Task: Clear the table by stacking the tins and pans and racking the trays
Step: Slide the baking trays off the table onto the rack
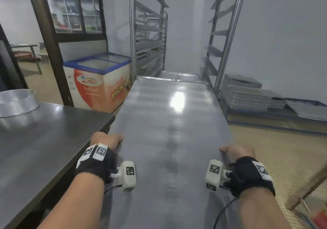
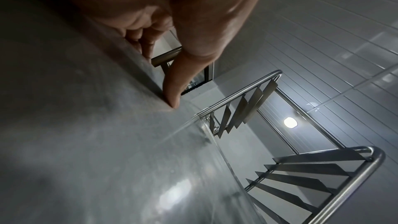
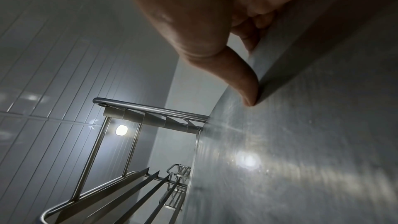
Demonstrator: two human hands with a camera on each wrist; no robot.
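A large flat metal tray [image 1: 169,122] is held level in front of me, its far end at the mouth of the steel rack [image 1: 228,39]. My left hand [image 1: 106,140] grips the tray's left edge, thumb on top and fingers curled under. My right hand [image 1: 238,152] grips the right edge the same way. In the left wrist view the thumb [image 2: 172,94] presses on the tray [image 2: 96,142] rim. The right wrist view shows the thumb [image 3: 247,91] on the tray [image 3: 312,142] edge. A second tray [image 1: 178,75] lies in the rack just beyond.
A steel table [image 1: 44,140] stands at my left with a round tin [image 1: 17,101] on its far corner. A chest freezer [image 1: 99,80] sits beside the rack. Stacked trays [image 1: 247,94] lie on the floor at the right. The rack's slanted runners [image 2: 301,176] rise on both sides.
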